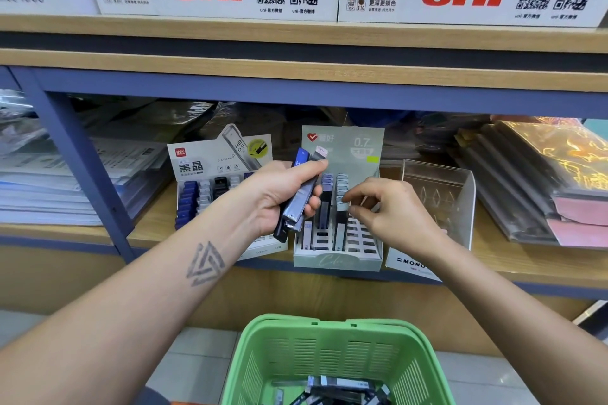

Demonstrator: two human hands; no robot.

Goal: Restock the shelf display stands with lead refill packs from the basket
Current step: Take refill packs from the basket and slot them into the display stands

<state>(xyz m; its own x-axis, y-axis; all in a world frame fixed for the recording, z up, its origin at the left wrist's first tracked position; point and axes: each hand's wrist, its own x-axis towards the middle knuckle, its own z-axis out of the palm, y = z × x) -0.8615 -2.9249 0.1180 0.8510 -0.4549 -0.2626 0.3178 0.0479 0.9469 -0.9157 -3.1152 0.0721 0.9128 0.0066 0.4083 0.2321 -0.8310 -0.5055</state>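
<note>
Lead refill packs (297, 199) are gripped as a small bundle in the left hand (279, 197), its fingers (311, 207) curled round the slim cases, which stand tilted in front of the shelf. The right hand (391, 207) hovers over the grey-green display stand (339, 258), thumb and forefinger brought together as if pinching or seating a pack; whether they hold anything cannot be told.

Judged step: seating packs one at a time into the slotted grid of this stand. Several slots toward the front and right appear vacant, while the rear rows hold upright packs.

Recommended method: draw one pack from the bundle, align it upright with a vacant slot, and press it down until it sits level with its neighbours. Check the lead grade against the stand's "0.7" header, since the white display stand (210, 194) just to the left is marked "0.5". Keep the bundle clear of seated packs.

More packs lie in the green basket (424, 352) below. A clear acrylic holder (441, 194) stands just right of the stand.
</note>
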